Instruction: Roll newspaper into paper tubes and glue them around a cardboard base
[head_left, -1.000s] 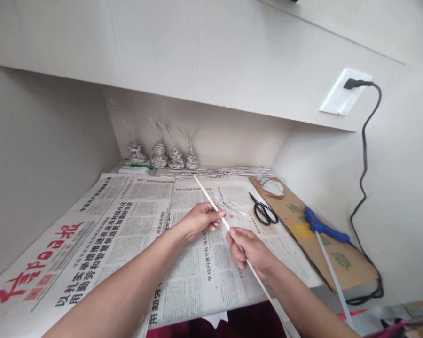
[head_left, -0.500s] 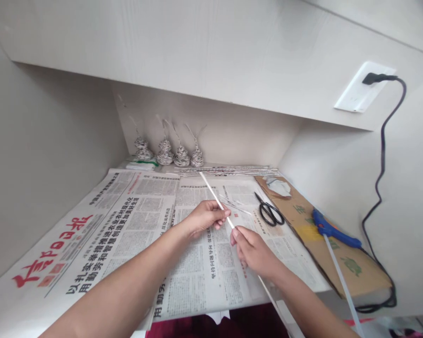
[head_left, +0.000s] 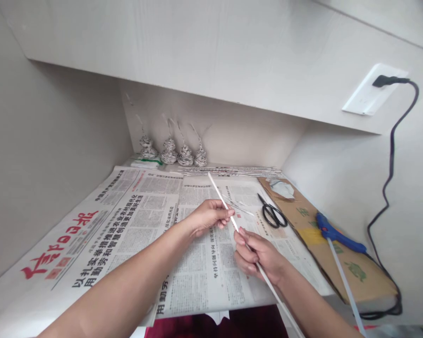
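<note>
Head view: both hands are clamped on one thin white rod (head_left: pixel 216 188), close together with a short gap between them. The left hand (head_left: pixel 211 217) pinches it between thumb and fingers; the right hand (head_left: pixel 259 253), nearer the body, curls around it. The rod slants, its tip pointing away beyond the left hand and its rest trailing back along the right forearm.

Beneath the hands, printed newspapers (head_left: pixel 193 267) cover most of the desk (head_left: pixel 333 307), with red characters far to their left. Loose thin strips (head_left: pixel 245 210) lie just beyond the hands, black scissors (head_left: pixel 265 204) to their right. Farther right, cardboard (head_left: pixel 373 284) bears a crumpled whitish wrapping (head_left: pixel 282 188) and a blue glue gun (head_left: pixel 343 238), whose black cord (head_left: pixel 392 141) climbs to a white wall socket (head_left: pixel 359 98).

Straight ahead of the hands, patterned rods (head_left: pixel 232 172) lie along the back; four coiled gourd shapes (head_left: pixel 186 156) stand to the left of these, beside a white packet (head_left: pixel 144 164) with a green edge. Pale walls (head_left: pixel 338 159) enclose this recess, under a broad pale panel (head_left: pixel 197 56).
</note>
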A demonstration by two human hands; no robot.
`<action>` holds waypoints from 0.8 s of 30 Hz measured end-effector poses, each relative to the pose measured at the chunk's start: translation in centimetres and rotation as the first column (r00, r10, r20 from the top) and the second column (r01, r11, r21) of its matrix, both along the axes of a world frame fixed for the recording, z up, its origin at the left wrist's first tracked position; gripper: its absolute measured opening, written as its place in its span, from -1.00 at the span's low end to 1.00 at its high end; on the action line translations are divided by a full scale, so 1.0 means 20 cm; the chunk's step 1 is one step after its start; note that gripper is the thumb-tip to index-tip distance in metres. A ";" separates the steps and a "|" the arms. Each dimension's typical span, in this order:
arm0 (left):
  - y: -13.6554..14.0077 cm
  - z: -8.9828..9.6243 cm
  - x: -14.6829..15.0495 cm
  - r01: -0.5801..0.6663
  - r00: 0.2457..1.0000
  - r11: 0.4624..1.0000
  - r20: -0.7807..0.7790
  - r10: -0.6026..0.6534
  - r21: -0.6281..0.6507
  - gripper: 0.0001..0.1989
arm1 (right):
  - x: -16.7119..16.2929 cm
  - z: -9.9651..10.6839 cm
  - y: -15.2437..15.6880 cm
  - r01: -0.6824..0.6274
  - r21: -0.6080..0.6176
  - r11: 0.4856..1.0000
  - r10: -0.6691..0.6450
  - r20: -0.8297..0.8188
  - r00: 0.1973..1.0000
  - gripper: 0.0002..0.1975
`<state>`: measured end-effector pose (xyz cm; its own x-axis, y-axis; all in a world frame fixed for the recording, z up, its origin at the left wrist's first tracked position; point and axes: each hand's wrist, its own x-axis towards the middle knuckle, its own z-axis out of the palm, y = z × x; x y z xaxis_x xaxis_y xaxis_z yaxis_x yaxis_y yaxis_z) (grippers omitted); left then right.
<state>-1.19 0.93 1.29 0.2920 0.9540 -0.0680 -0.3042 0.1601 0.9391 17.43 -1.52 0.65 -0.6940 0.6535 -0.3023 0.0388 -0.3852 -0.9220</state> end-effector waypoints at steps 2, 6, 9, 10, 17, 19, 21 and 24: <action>0.00 0.00 0.00 -0.005 1.000 1.000 -0.014 0.005 -0.009 -0.70 | 0.00 0.00 -0.01 0.026 0.084 0.996 -0.033 0.077 0.996 -0.64; 0.00 -0.01 0.00 0.003 0.999 1.000 -0.046 -0.002 0.022 -0.69 | -0.01 0.00 -0.01 0.112 0.511 0.852 -0.279 0.263 0.924 -0.66; 0.00 -0.01 0.00 0.027 0.999 0.999 -0.024 -0.027 0.025 -0.68 | -0.01 0.01 0.00 0.117 0.397 0.910 -0.216 0.214 0.953 -0.63; 0.00 -0.01 0.00 0.033 0.999 0.999 -0.012 -0.033 0.017 -0.68 | -0.01 0.01 0.00 0.095 0.264 0.960 -0.141 0.160 0.977 -0.63; 0.00 -0.01 0.00 0.025 1.000 1.000 -0.010 -0.025 0.003 -0.70 | -0.01 0.03 0.02 0.074 0.397 0.915 -0.173 0.220 0.960 -0.65; 0.01 -0.01 0.00 0.019 1.000 1.000 -0.023 -0.019 0.016 -0.70 | -0.02 0.03 0.01 0.081 0.639 0.765 -0.319 0.266 0.909 -0.67; 0.01 -0.01 0.00 0.026 0.999 0.999 -0.022 -0.025 0.026 -0.70 | -0.03 0.03 0.01 0.089 0.637 0.766 -0.326 0.266 0.907 -0.66; 0.01 0.00 -0.01 0.047 0.999 0.999 -0.007 -0.047 0.016 -0.70 | -0.03 0.01 0.02 0.081 0.260 0.962 -0.129 0.172 0.977 -0.63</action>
<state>-1.48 1.06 1.23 0.3362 0.9402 -0.0543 -0.2908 0.1585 0.9435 16.93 -1.13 0.92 -0.5643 0.7908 -0.2371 0.1906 -0.1547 -0.9694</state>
